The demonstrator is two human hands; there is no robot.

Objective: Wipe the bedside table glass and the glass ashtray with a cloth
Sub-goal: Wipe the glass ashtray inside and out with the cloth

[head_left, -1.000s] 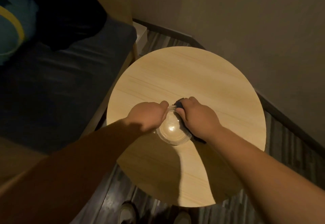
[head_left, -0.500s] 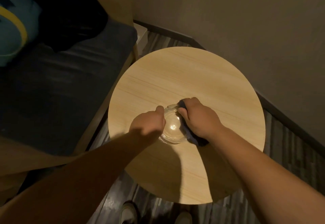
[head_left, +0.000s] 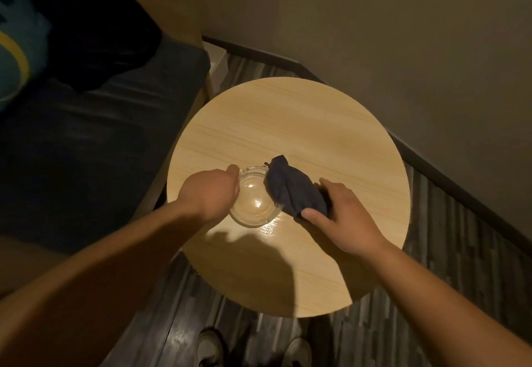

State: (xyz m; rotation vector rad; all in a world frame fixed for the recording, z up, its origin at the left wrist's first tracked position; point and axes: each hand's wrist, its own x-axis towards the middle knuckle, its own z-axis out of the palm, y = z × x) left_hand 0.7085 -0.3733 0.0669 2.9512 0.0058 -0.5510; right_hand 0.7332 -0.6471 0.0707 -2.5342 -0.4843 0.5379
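The round wooden surface (head_left: 302,124) carries a clear glass ashtray (head_left: 253,202) left of its centre, a little toward the near side. A dark blue cloth (head_left: 293,191) lies bunched just right of the ashtray, its left edge lapping over the ashtray's right rim. The far half of the surface is open, and so is the strip along the right edge. The near part lies in the shadow of the arms. On the left, the surface's edge comes close to a dark sofa seat (head_left: 86,136); beyond the far and right edges the wall (head_left: 403,35) runs near, with a narrow band of striped floor (head_left: 460,222) between.

The left hand (head_left: 210,194) reaches in from the near left, knuckles up, fingers curled over the ashtray's left rim and closed on it, the thumb tip at the far rim. The right hand (head_left: 345,217) comes in from the near right, thumb and fingers pinched on the near-right end of the cloth. Two shoes (head_left: 299,349) show on the floor below the near edge.
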